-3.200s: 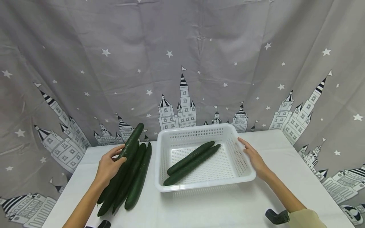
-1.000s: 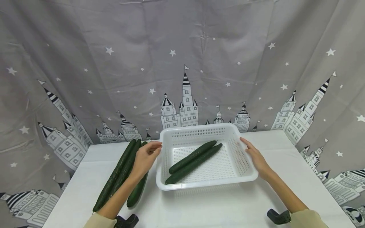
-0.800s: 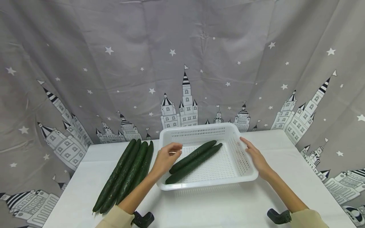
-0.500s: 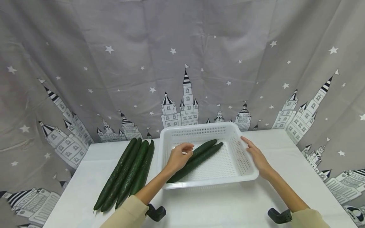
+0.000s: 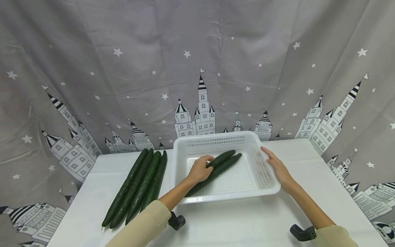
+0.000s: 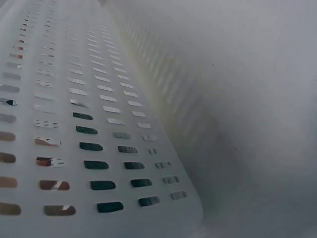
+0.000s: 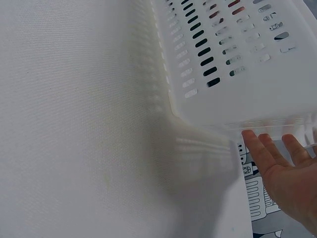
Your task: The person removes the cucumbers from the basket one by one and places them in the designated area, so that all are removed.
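Note:
A white slotted plastic basket (image 5: 228,196) holds two dark green cucumbers lying side by side on a slant. My left hand (image 5: 200,169) reaches in over the left rim and grips the farther cucumber (image 5: 223,158), covering its near part. The nearer cucumber (image 5: 223,167) lies alongside, partly behind the hand. My right hand (image 5: 279,173) rests straight fingers against the basket's right side; the right wrist view shows its fingertips (image 7: 247,135) at the basket wall (image 7: 198,109). The left wrist view has the basket's outer wall (image 6: 64,64), with green showing through its slots; the hand is hidden there.
Several more cucumbers (image 5: 140,188) lie in a row on the white table (image 5: 240,223), left of the basket. A grey curtain (image 5: 191,31) with castles and stars hangs behind the table. Black camera mounts (image 5: 302,234) stick out at both wrists.
My left hand has moved right from the cucumbers on the table, over the basket's left rim, and taken hold of the farther cucumber inside. My right hand stays at the basket's side.

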`<action>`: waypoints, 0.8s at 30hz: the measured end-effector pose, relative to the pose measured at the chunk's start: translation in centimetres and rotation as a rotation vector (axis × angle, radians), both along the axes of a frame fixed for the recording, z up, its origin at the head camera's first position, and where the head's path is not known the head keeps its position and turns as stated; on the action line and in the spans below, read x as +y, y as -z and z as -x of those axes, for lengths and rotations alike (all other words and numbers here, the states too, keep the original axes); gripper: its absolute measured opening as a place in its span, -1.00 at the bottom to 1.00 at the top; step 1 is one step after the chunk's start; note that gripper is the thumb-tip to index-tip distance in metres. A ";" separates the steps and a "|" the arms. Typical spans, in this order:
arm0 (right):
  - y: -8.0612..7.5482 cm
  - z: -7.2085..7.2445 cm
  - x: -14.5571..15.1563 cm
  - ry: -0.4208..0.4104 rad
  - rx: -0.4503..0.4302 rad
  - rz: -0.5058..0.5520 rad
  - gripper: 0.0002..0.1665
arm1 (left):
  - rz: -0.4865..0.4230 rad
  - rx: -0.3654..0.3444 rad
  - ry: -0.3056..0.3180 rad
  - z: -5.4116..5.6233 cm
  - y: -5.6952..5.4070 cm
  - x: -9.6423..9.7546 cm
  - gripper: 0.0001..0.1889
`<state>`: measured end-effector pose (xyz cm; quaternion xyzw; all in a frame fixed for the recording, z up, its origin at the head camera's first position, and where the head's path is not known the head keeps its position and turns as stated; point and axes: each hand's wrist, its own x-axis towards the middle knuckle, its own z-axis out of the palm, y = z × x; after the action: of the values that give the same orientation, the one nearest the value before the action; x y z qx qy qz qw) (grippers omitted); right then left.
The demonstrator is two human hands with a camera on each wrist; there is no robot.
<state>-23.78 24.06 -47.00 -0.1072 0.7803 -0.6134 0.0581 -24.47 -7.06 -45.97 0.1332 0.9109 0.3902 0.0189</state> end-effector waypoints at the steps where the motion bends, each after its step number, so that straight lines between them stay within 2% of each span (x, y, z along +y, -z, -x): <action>1: -0.1 0.0 0.0 -0.001 0.000 0.004 -0.33 | 0.023 0.001 0.010 0.1 0.1 0.0 -0.60; 7: -0.1 0.0 0.0 -0.005 0.001 0.017 -0.33 | 0.101 -0.039 0.032 0.7 0.5 0.0 -0.49; 14: -0.1 0.0 0.1 -0.003 -0.004 0.019 -0.33 | 0.174 -0.136 0.064 0.9 0.5 0.2 -0.43; 20: 0.0 0.0 0.1 -0.003 -0.010 0.029 -0.34 | 0.204 -0.119 0.040 0.9 0.5 0.1 -0.46; 24: 0.0 0.0 0.1 -0.006 -0.008 0.026 -0.34 | 0.202 -0.087 0.048 1.1 0.4 -0.1 -0.47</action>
<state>-23.73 24.17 -46.98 -0.1079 0.7715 -0.6239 0.0617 -25.57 -7.14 -46.38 0.1352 0.9404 0.3014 0.0811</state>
